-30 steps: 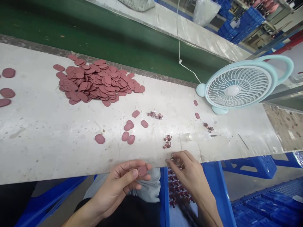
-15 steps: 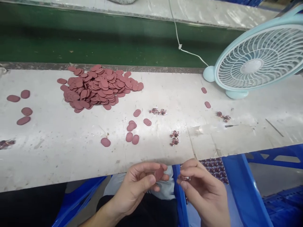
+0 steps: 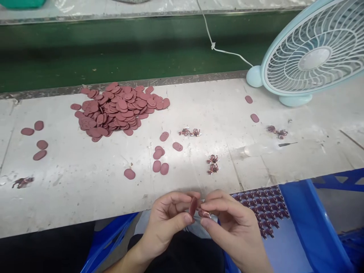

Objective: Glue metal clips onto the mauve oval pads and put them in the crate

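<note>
Between its thumb and fingers my left hand (image 3: 170,218) holds a reddish oval disc (image 3: 193,206), tilted on edge. My right hand (image 3: 233,223) pinches a small dark brown figurine (image 3: 204,213) right beside the disc; whether the two touch is hard to tell. Both hands are over the table's front edge. A heap of similar discs (image 3: 119,108) lies at the back left of the table, with several loose ones (image 3: 164,168) nearer the front. Small figurines (image 3: 212,164) lie in pairs on the table, and a single one (image 3: 23,182) is at the far left.
A light blue fan (image 3: 314,58) stands at the back right, its white cord (image 3: 227,52) running over the green strip. A thin pointed tool (image 3: 264,149) lies on the white table (image 3: 93,204). Below right, a blue crate (image 3: 315,227) holds rows of figurines (image 3: 263,206).
My right hand has moved left, bringing the figurine close to the disc. The disc in my left hand is turned more on edge. The view has shifted, showing more of the crate.
</note>
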Tool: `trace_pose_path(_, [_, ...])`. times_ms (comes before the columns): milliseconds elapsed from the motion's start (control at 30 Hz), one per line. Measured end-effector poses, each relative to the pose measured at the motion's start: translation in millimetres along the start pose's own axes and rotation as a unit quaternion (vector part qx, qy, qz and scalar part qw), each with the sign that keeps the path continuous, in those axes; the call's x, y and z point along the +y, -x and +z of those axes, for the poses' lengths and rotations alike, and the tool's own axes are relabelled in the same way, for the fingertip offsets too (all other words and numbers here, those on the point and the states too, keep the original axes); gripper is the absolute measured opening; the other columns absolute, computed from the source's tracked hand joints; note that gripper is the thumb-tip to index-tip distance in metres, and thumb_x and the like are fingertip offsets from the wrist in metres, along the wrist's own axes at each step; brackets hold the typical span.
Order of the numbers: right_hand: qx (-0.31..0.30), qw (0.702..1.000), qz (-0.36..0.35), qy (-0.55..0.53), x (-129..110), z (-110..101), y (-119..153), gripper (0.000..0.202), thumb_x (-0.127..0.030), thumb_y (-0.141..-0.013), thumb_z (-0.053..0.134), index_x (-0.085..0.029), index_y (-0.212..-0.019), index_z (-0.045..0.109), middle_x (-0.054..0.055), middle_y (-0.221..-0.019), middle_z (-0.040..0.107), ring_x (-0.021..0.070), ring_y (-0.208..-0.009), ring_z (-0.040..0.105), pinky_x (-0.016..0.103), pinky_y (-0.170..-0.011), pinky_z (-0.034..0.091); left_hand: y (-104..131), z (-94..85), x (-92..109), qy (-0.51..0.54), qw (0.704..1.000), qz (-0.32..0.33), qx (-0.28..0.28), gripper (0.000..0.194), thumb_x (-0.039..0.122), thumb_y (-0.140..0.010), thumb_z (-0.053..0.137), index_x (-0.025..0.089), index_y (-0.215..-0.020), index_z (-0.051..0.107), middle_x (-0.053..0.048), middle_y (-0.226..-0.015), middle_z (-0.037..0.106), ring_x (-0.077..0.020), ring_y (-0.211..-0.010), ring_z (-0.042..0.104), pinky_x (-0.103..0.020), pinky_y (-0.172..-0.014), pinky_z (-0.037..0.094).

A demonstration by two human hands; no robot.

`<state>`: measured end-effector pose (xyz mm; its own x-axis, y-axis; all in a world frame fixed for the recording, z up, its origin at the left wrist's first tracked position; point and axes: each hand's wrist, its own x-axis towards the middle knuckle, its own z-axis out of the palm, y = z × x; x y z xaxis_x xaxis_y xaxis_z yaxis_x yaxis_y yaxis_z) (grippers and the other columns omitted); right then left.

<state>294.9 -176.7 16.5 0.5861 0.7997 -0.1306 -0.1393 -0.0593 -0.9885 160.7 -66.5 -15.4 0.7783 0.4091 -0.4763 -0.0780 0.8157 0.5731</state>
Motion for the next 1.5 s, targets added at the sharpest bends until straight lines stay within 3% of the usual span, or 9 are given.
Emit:
trace_pose_path(267, [-0.019,0.998,0.017,0.058,2,-1,1,0.027,-0.015,-0.088,0.07,-0.038,-0.101,0.076,-0.002,-0.086,0.075,0.0175,-0.072,0.071,0.027,-0.063,0.062,0,-2.7,1,-0.015,1.0,0.009,-0.009,0.019,0.014,-0.077,0.083,0.02,-0.093,0.074,-0.007,-0.117,0.076,-0.0207,-0.095,0.075,-0.028,-0.082,0.059])
trace_pose_path(533, [-0.026,0.992,-0.011,0.126,-4,0,-1,0.02,-0.016,-0.087,0.071,-0.033,-0.096,0.074,-0.002,-0.082,0.074,0.0161,-0.069,0.07,0.025,-0.061,0.06,0,-3.6,1,-0.046,0.999,-0.004,0.003,0.009,0.014,-0.076,0.084,0.018,-0.078,0.075,-0.007,-0.112,0.077,-0.0189,-0.09,0.073,-0.027,-0.081,0.058])
trace_pose_path(800, [-0.055,0.989,-0.001,0.141,-12,-7,-4,0.017,-0.016,-0.088,0.071,-0.03,-0.098,0.073,0.0,-0.086,0.075,0.0155,-0.069,0.071,0.023,-0.059,0.061,0,4.9,-3,-0.06,0.998,0.003,0.022,0.013,0.025,-0.078,0.083,0.017,-0.069,0.077,-0.01,-0.099,0.08,-0.0261,-0.09,0.073,-0.036,-0.08,0.057])
trace_pose_path(1067, [-0.01,0.998,0.023,0.052,-4,2,2,0.013,-0.017,-0.091,0.069,-0.027,-0.098,0.074,0.002,-0.086,0.073,0.0155,-0.069,0.07,0.025,-0.062,0.062,1,6.1,-5,-0.076,0.996,0.025,0.044,0.013,0.025,-0.08,0.081,0.02,-0.068,0.078,-0.007,-0.079,0.078,-0.0292,-0.11,0.069,-0.035,-0.09,0.055])
trace_pose_path(1200, [0.0,1.0,0.023,0.021,0,5,3,0.014,-0.016,-0.091,0.068,-0.027,-0.098,0.074,0.001,-0.085,0.071,0.0147,-0.072,0.07,0.024,-0.063,0.062,1,4.8,-6,-0.08,0.996,0.032,0.038,0.012,0.023,-0.081,0.08,0.02,-0.07,0.078,-0.008,-0.091,0.08,-0.0278,-0.107,0.07,-0.033,-0.086,0.056])
trace_pose_path(1367, [0.008,0.999,0.021,0.026,-1,7,4,0.013,-0.019,-0.092,0.067,-0.029,-0.098,0.074,0.002,-0.085,0.071,0.0158,-0.071,0.069,0.026,-0.063,0.063,2,5.6,-5,-0.076,0.996,0.032,0.037,0.009,0.022,-0.081,0.08,0.02,-0.072,0.078,-0.008,-0.108,0.079,-0.0217,-0.085,0.074,-0.032,-0.078,0.058])
trace_pose_path(1500, [0.014,0.999,0.03,0.009,1,9,3,0.014,-0.019,-0.093,0.067,-0.03,-0.098,0.074,0.001,-0.087,0.072,0.0166,-0.072,0.071,0.027,-0.065,0.064,1,5.3,-2,-0.082,0.995,0.039,0.034,0.011,0.02,-0.081,0.08,0.019,-0.07,0.078,-0.008,-0.107,0.079,-0.0216,-0.089,0.073,-0.029,-0.075,0.059])
